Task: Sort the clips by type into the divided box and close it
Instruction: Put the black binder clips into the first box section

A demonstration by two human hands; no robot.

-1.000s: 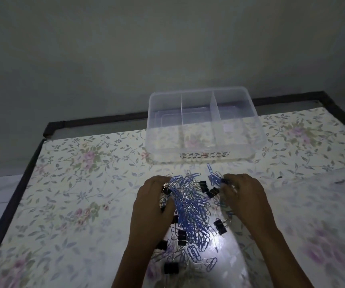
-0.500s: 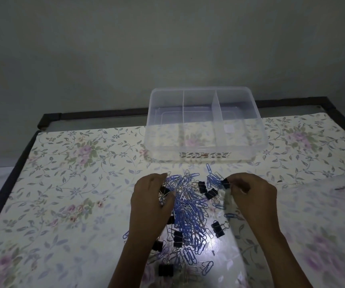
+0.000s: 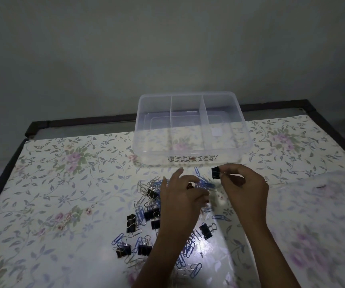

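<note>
Right hand lifts one binder clip just in front of the divided box

The right hand [image 3: 244,183] pinches a black binder clip [image 3: 215,172] by its wire handle, holding it in the air just short of the front wall of the clear divided box [image 3: 188,156] (lid off, three compartments). Nearer the person than the box, the left hand [image 3: 180,196] hovers with fingers loosely spread over the pile of clips [image 3: 144,215], blue paper clips [image 3: 140,214] mixed with black binder clips [image 3: 131,223], which lies on the floral table cover [image 3: 63,183] before the box.
</note>
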